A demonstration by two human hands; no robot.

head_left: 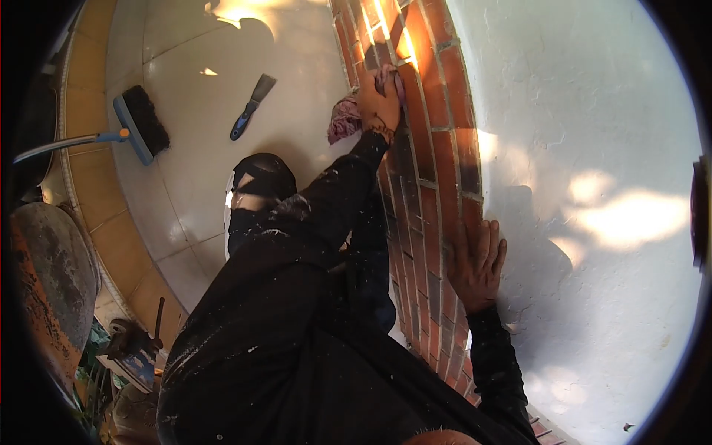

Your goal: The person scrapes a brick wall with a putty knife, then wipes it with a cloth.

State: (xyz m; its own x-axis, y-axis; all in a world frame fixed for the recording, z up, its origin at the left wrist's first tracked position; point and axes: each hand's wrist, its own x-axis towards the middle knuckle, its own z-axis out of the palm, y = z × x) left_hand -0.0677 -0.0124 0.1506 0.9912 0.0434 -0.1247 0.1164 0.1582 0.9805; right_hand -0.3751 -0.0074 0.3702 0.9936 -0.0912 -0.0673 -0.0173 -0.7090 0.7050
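Observation:
My left hand (380, 104) is closed around a crumpled pinkish rag (345, 120) and presses it on the red brick band (426, 156). Part of the cloth hangs out to the left of the hand, and a bit shows past the fingers. My right hand (476, 268) lies flat, fingers stretched, at the border between the bricks and the white wall (593, 297). It holds nothing. Both arms wear dark sleeves with pale specks.
On the pale tiled floor (200, 104) lies a putty knife (254, 107) with a blue and black handle. A blue broom (137, 126) with dark bristles rests farther left. Worn, rusty items (59, 274) stand beyond the yellowish tile edge (111, 215).

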